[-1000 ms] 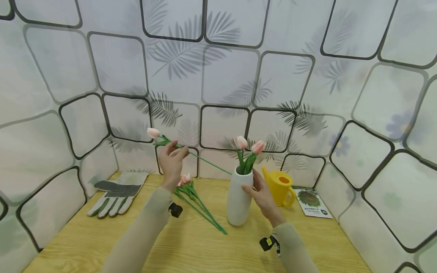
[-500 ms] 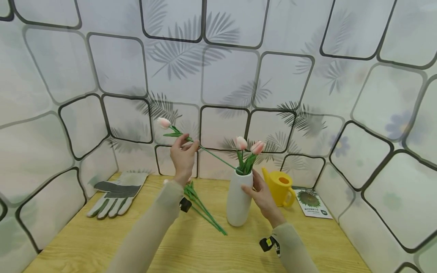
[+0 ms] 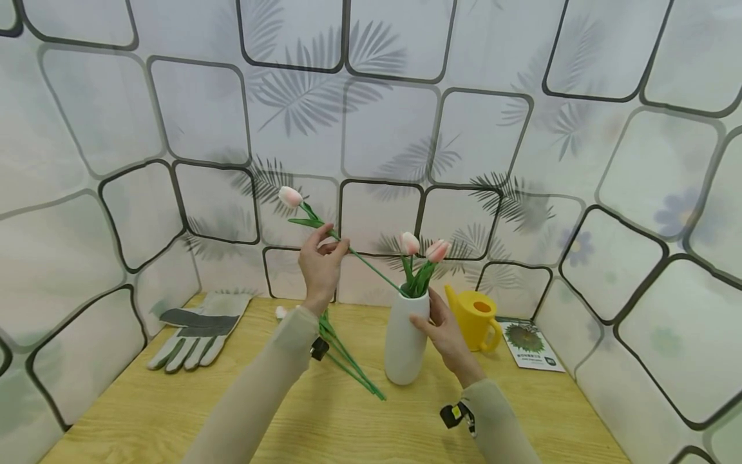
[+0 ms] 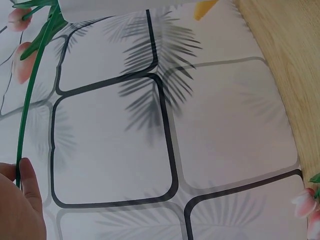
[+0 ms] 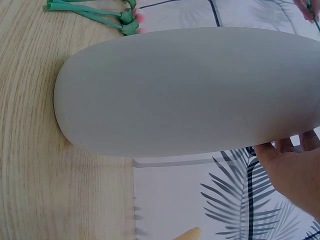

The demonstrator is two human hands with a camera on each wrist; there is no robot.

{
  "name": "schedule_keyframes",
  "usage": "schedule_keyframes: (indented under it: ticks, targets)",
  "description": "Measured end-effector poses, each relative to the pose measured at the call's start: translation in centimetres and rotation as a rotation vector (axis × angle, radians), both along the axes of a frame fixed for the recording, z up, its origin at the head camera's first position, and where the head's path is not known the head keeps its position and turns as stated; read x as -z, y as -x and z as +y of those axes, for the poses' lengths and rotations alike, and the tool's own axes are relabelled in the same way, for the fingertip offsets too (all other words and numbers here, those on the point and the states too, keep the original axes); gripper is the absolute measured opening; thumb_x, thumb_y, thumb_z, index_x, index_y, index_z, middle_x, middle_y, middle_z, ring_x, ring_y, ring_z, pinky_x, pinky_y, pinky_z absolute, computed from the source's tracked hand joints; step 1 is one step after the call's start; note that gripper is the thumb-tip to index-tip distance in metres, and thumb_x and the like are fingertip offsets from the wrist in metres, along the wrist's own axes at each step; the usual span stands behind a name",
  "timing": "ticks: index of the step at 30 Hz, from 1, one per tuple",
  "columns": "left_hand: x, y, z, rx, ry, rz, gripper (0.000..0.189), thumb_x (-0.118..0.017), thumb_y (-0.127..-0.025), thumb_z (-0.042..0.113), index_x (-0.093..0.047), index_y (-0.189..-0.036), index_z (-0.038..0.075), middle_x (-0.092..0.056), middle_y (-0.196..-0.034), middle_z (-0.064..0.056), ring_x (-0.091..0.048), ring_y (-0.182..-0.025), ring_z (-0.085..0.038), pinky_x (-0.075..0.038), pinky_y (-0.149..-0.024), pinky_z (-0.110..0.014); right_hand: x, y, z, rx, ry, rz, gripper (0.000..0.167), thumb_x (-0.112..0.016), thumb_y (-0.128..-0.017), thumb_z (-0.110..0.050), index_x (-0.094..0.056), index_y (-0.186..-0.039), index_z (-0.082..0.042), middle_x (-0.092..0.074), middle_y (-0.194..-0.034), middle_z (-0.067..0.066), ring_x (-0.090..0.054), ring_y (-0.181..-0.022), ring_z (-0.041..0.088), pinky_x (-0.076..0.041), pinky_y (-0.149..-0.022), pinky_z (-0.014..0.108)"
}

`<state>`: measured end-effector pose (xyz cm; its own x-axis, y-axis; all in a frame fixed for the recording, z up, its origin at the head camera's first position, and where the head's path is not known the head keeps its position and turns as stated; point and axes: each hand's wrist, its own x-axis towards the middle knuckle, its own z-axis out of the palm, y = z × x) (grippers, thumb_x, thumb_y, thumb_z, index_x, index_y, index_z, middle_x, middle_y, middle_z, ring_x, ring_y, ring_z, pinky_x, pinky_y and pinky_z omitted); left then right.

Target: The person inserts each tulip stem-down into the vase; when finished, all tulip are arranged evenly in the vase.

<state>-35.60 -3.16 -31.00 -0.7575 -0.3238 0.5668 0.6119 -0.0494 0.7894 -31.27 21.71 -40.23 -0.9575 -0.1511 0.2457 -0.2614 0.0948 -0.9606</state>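
Note:
My left hand (image 3: 321,272) pinches the green stem of a pale pink tulip (image 3: 290,197), which slants down to the right. Its lower end meets the mouth of a white vase (image 3: 404,341). The left wrist view shows the stem (image 4: 31,95) between thumb and finger. My right hand (image 3: 447,334) holds the upper right side of the vase, thumb in front; in the right wrist view its fingers (image 5: 287,146) curl behind the vase. Two pink tulips (image 3: 437,251) with green leaves stand in the vase, which is upright on the table.
More tulips (image 3: 348,362) lie on the wooden table (image 3: 348,432), their blooms partly behind my left arm. Grey-white work gloves (image 3: 203,328) lie at the left. Right of the vase stand a yellow watering can (image 3: 474,319) and a sunflower seed packet (image 3: 533,347). Patterned walls enclose the table.
My left hand has moved right and upward with the tulip, bringing the stem's end from beside the vase to its mouth. The right hand and vase have stayed put.

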Motion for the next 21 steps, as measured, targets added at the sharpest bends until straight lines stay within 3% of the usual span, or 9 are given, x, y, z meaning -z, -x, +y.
schedule_keyframes:
  ticks: [4, 9, 11, 16, 21]
  targets:
    - [0.0, -0.1, 0.4, 0.005, 0.029, 0.015, 0.041, -0.073, -0.088, 0.007, -0.064, -0.127, 0.010, -0.065, -0.119, -0.010, -0.069, -0.076, -0.009, -0.055, -0.063, -0.018, 0.0, 0.0, 0.0, -0.008, 0.000, 0.005, 0.077, -0.066, -0.095, -0.018, -0.020, -0.157, -0.018, -0.033, -0.158, 0.009, -0.034, -0.144, 0.030, -0.022, -0.120, 0.056]
    - [-0.3, -0.6, 1.1, 0.014, 0.063, 0.021, 0.041, -0.073, -0.088, 0.008, -0.063, -0.128, 0.008, -0.069, -0.108, -0.018, -0.071, -0.080, -0.034, -0.048, -0.057, -0.014, 0.1, -0.1, 0.0, -0.015, 0.007, 0.006, 0.077, -0.066, -0.095, -0.017, -0.020, -0.157, -0.019, -0.032, -0.158, 0.010, -0.034, -0.144, 0.030, -0.023, -0.120, 0.056]
    - [-0.2, -0.7, 1.4, 0.020, 0.070, 0.028, 0.042, -0.073, -0.088, 0.007, -0.063, -0.128, 0.008, -0.068, -0.108, -0.019, -0.071, -0.082, -0.039, -0.048, -0.058, -0.013, 0.2, -0.2, 0.0, -0.014, 0.012, 0.000, 0.077, -0.066, -0.095, -0.017, -0.020, -0.157, -0.019, -0.032, -0.158, 0.010, -0.034, -0.144, 0.030, -0.023, -0.120, 0.055]
    - [0.2, -0.4, 2.1, 0.006, 0.109, 0.074, 0.043, -0.074, -0.087, 0.006, -0.064, -0.128, 0.009, -0.065, -0.120, -0.010, -0.072, -0.083, -0.032, -0.057, -0.072, -0.018, 0.2, -0.1, 0.0, -0.011, 0.010, 0.003, 0.077, -0.066, -0.095, -0.018, -0.020, -0.157, -0.019, -0.032, -0.159, 0.009, -0.034, -0.144, 0.030, -0.023, -0.120, 0.055]
    - [0.3, -0.4, 2.7, -0.020, 0.152, 0.106, 0.041, -0.073, -0.087, 0.003, -0.065, -0.126, 0.007, -0.067, -0.122, -0.009, -0.072, -0.082, -0.029, -0.060, -0.073, -0.024, 0.0, -0.1, -0.1, -0.011, 0.006, 0.011, 0.077, -0.066, -0.095, -0.017, -0.020, -0.157, -0.018, -0.032, -0.159, 0.010, -0.033, -0.145, 0.030, -0.021, -0.120, 0.055]
